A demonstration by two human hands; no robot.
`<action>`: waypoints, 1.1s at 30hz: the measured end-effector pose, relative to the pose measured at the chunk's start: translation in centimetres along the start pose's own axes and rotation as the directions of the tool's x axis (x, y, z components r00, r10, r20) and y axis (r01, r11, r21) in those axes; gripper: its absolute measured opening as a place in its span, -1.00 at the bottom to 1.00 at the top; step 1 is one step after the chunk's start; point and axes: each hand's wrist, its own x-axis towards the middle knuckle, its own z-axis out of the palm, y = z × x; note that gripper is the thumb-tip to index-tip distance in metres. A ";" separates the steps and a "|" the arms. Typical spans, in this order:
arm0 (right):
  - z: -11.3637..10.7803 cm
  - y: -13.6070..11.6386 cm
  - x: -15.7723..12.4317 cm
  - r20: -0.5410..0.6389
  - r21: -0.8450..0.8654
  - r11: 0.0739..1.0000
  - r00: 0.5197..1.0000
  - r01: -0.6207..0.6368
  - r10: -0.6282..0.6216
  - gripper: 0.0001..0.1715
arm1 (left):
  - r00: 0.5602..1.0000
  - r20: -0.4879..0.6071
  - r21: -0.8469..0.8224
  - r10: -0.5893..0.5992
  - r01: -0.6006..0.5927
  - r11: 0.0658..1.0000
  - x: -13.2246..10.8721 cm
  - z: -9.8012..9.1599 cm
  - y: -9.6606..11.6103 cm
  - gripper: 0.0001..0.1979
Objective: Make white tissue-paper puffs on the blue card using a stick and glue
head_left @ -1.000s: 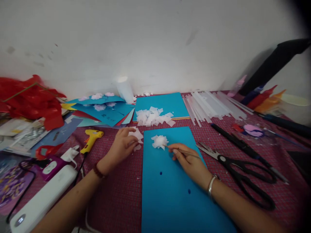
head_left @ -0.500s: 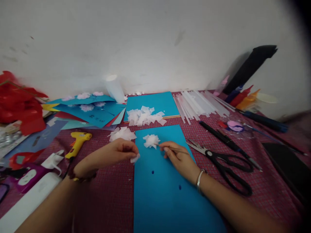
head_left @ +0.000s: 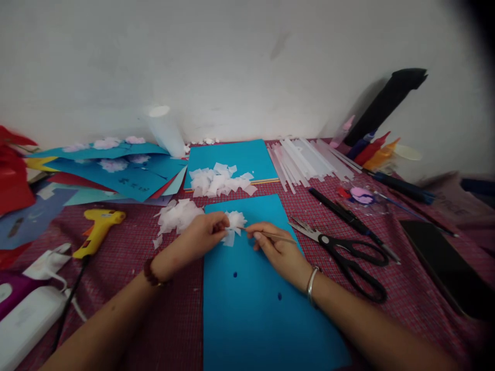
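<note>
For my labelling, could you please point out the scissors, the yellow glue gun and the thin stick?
Scissors [head_left: 324,239]: head view, on the pivot.
Yellow glue gun [head_left: 99,229]: head view, on the body.
Thin stick [head_left: 280,237]: head view, on the exposed shaft.

Seeing a yellow glue gun [head_left: 97,233] lying on the checked cloth [head_left: 166,319] at left. Noticing black-handled scissors [head_left: 325,239] resting near a black phone [head_left: 444,268]. Spotting translucent sticks [head_left: 307,161] lying side by side before the pale wall [head_left: 232,67].

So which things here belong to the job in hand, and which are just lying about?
Seemingly in use:
thin stick, in the right hand
white paper cluster, by the left hand
front blue sheet
loose paper pieces

Seemingly lying about:
scissors
yellow glue gun
whitish sticks
</note>
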 end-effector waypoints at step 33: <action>1.0 -0.6 -0.5 0.256 -0.399 0.819 0.908 0.413 -0.332 -0.71 | 0.931 -0.366 -0.028 -0.001 -0.011 1.000 1.3 1.1 -2.8 -0.82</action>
